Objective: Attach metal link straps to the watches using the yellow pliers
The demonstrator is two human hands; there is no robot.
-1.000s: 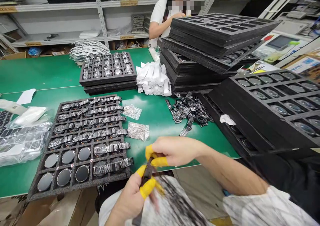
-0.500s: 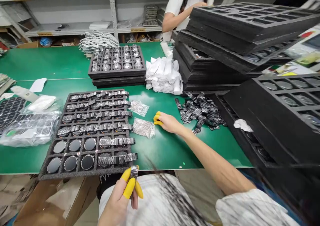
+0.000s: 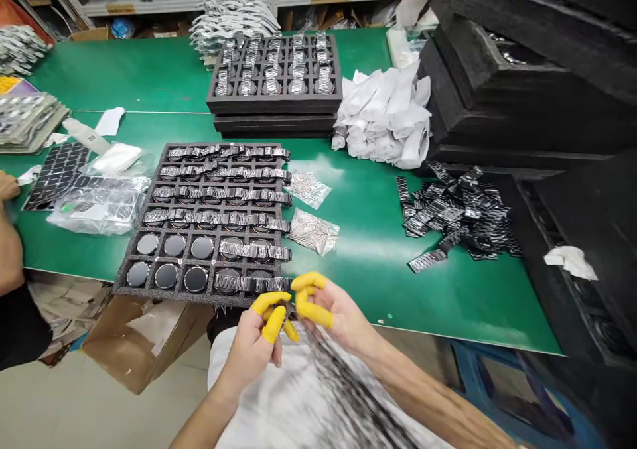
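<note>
Returned from the pin bag (image 3: 314,231), the right hand (image 3: 343,313), half-curled, hold unclear, meets the left hand (image 3: 256,336), pinching a dark piece (image 3: 288,308) by the table's (image 3: 378,256) near edge, where a loosened pinch could drop it.

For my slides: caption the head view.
Left hand holds a dark part, right hand beside it, near the watch tray.
</note>
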